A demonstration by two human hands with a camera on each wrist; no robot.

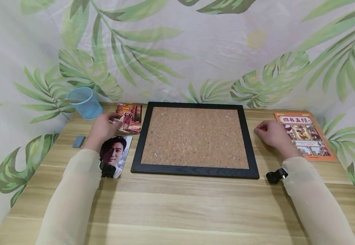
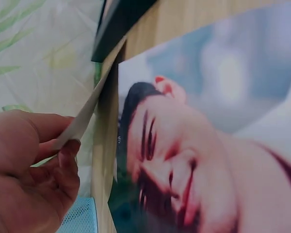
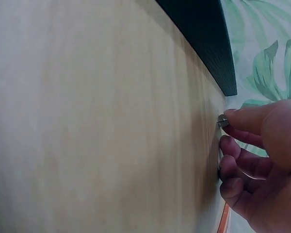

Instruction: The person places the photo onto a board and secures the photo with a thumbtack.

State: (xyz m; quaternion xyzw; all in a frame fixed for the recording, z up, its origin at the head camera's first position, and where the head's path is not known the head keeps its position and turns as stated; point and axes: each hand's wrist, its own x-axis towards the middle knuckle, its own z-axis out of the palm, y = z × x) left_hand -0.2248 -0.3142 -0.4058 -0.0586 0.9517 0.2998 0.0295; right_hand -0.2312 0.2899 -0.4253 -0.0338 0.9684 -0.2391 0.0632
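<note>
My left hand (image 1: 103, 126) pinches the left edge of a photo of a dog (image 1: 132, 115) between thumb and fingers. In the left wrist view that photo (image 2: 87, 111) is tilted up, seen nearly edge-on. A portrait photo (image 1: 123, 154) lies flat below it, partly hidden by the left wrist. The black-framed corkboard (image 1: 195, 136) lies just right of both photos. To the right of the board, my right hand (image 1: 272, 134) is low over the table, its thumb and index finger pinching a small grey push pin (image 3: 223, 121); the other fingers are curled.
An orange booklet (image 1: 315, 149) lies beyond the right hand. At the back left stands a blue mesh cup (image 1: 88, 105) with a thin stick in it. A small blue-grey block (image 1: 79, 141) lies by the left wrist. A leaf-patterned cloth (image 1: 214, 47) hangs behind the table.
</note>
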